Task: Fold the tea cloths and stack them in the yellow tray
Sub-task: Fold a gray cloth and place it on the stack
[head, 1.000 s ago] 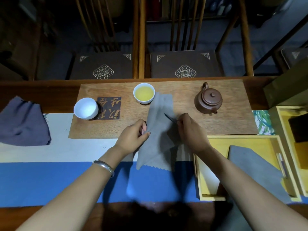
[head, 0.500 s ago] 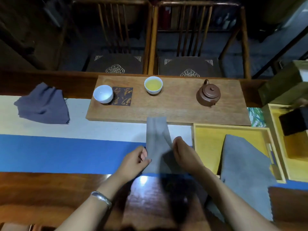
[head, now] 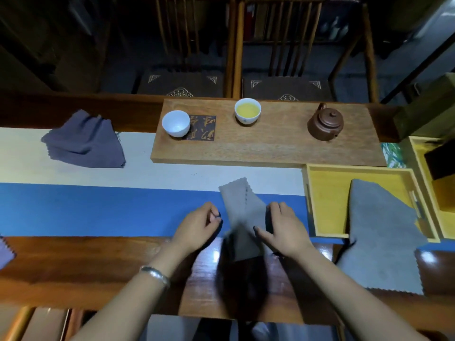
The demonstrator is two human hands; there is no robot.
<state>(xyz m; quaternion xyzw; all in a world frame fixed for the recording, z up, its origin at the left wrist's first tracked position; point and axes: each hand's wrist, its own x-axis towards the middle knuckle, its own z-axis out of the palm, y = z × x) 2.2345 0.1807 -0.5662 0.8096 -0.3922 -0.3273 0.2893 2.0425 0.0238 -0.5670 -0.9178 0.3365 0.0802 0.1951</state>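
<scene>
Grey cloth (head: 242,212) nearer; calligraphy coaster (head: 203,127) unreadable.

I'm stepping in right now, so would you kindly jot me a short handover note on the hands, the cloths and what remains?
Hands: the right hand holds the narrow grey cloth; the left hand is beside it with curled fingers, and contact is unclear.
Cloths: that cloth lies on the blue runner, near end lifted and blurred. A second grey cloth drapes unfolded over the front rim of the yellow tray. A crumpled purple cloth sits far left.
Done: nothing is stacked folded in the tray.
Left: finish this fold, fold the others, stack all.
</scene>
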